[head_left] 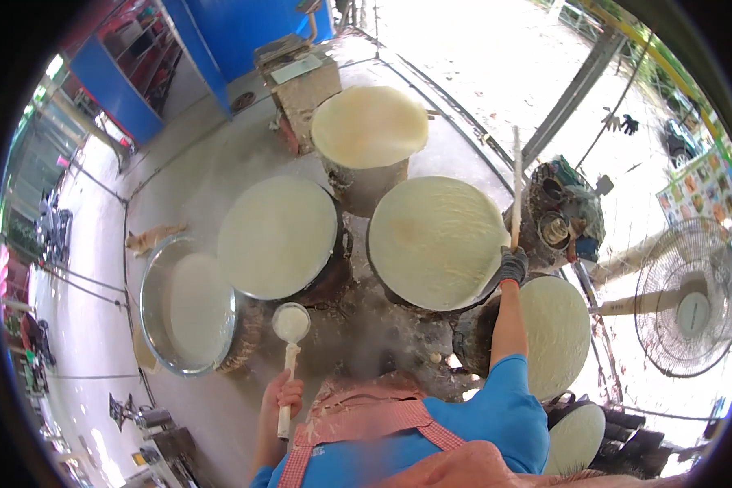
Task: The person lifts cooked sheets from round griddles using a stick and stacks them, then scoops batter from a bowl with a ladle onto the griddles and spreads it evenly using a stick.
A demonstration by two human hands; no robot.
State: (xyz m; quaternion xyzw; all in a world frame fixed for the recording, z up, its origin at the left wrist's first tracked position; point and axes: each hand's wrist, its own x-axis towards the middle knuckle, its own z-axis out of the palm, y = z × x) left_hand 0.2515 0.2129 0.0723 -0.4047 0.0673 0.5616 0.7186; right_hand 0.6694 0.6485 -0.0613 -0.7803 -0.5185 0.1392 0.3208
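Grasping one ladle [291,324] by its handle, my left grip [285,394] aims it away from me, bowl foremost, long axis lengthwise, right of one basin [158,313]. My gloved right grip [512,265] clasps one slim stick [517,183] near its lower end, also pointing away. Five pale rounds [437,244] lie about: two at my right, two ahead, one farthest.

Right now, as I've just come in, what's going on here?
Someone in a blue top is working among several broad rounds with pale surfaces. The bare left hand holds a ladle by its handle. The gloved right hand grips a long, thin stick at the right edge of one large round. A wide basin with pale contents stands to the left, a cat just beyond it.
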